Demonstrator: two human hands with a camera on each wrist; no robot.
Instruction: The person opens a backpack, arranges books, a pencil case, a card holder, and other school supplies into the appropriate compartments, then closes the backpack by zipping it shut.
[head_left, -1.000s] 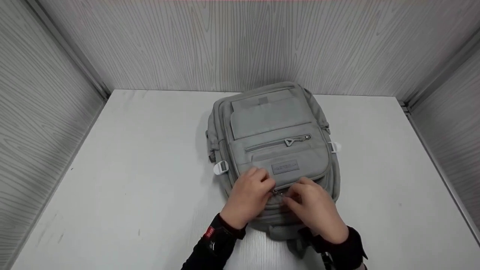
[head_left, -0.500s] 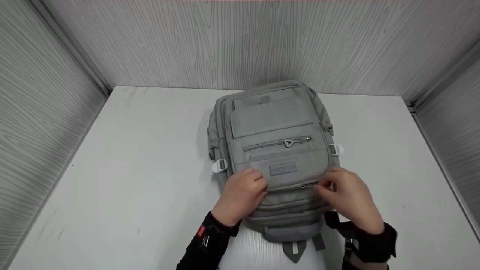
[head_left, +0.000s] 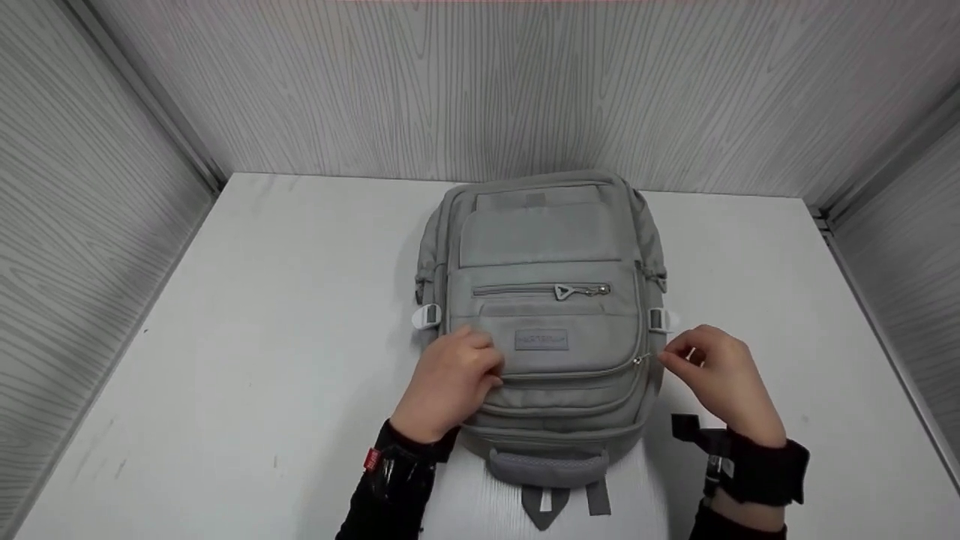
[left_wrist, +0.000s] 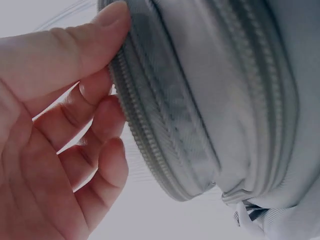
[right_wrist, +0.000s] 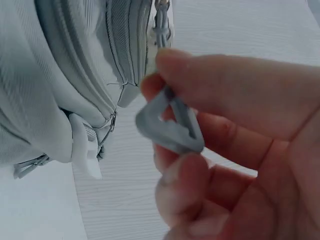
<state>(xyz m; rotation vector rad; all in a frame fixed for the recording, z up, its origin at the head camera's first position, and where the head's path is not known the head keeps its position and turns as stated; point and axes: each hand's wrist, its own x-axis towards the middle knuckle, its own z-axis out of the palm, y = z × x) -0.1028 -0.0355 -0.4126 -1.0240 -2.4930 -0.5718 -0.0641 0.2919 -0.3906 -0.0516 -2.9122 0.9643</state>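
Note:
A grey backpack point(head_left: 544, 236) lies front up on the white table, its top handle point(head_left: 547, 469) facing me. My left hand point(head_left: 444, 382) pinches the edge of the front pocket at its left; in the left wrist view the thumb lies over the zipper point(left_wrist: 142, 142) edge, with the fingertips behind it. Off the bag's right side, my right hand point(head_left: 724, 371) pinches a cord with a triangular zipper pull point(right_wrist: 172, 127). That cord runs taut to the metal slider point(head_left: 637, 361) at the pocket's right corner. Another triangular pull point(head_left: 564, 292) rests on the upper front zipper.
White side buckles point(head_left: 427, 316) stick out at both sides of the bag. Dark straps point(head_left: 544, 506) poke out under the handle onto the table point(head_left: 300, 300). Grey wood-grain panels point(head_left: 480, 90) wall in the back and both sides.
My right hand has moved right, drawing the slider from the pocket's middle to its right corner. My left hand has shifted left, and the backpack has turned to sit straighter.

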